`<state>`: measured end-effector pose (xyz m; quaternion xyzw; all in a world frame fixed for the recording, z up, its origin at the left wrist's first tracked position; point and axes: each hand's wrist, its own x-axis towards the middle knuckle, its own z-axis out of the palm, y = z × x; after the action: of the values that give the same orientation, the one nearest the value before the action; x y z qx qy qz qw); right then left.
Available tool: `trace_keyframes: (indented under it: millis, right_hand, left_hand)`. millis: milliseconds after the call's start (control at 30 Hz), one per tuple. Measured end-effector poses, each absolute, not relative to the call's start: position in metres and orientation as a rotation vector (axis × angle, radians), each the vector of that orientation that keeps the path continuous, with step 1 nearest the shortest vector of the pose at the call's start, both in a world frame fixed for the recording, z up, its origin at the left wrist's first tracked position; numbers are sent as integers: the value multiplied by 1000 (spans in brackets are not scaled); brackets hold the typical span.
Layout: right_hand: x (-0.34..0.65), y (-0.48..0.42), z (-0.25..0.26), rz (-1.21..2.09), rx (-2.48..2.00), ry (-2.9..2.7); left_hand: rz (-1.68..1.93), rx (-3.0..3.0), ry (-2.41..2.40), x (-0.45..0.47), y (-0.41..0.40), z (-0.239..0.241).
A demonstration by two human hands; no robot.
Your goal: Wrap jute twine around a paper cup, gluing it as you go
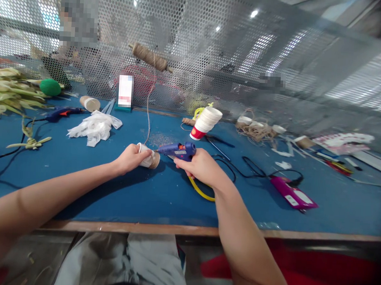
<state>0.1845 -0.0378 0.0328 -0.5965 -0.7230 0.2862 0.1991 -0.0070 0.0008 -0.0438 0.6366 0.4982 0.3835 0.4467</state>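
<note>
My left hand grips a paper cup that lies tilted on its side just above the table. Brown twine covers the cup's right end, and its other end shows white. A strand of twine runs from the cup up to a spool on the mesh. My right hand is wrapped around a blue glue gun. The gun's nozzle points left and is right at the cup; whether it touches I cannot tell. Below my right hand a yellow cord curves along the table.
Stacked paper cups stand behind my right hand. White crumpled cloth lies left, near another glue gun and corn husks. A purple power strip with black cable lies right. Perforated metal mesh rises behind the blue table.
</note>
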Motion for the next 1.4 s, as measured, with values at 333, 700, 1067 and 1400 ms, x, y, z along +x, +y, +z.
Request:
trace_keyframes:
  millis: [333,700,1067,1400]
  right_hand:
    - [187,-39,34,806,-1666,-2020]
    - [188,-41,35,819,-1659,-2017]
    - [193,-41,30,812,-1659,-2025]
    - [191,-45,34,848,-1656,-2037]
  left_hand:
    - [960,1583,1217,-7,1,-44]
    - [984,1556,1213,-7,1,-43]
    - [974,1544,1227,-7,3,-46]
    - [977,1517,1241,-7,6,-49]
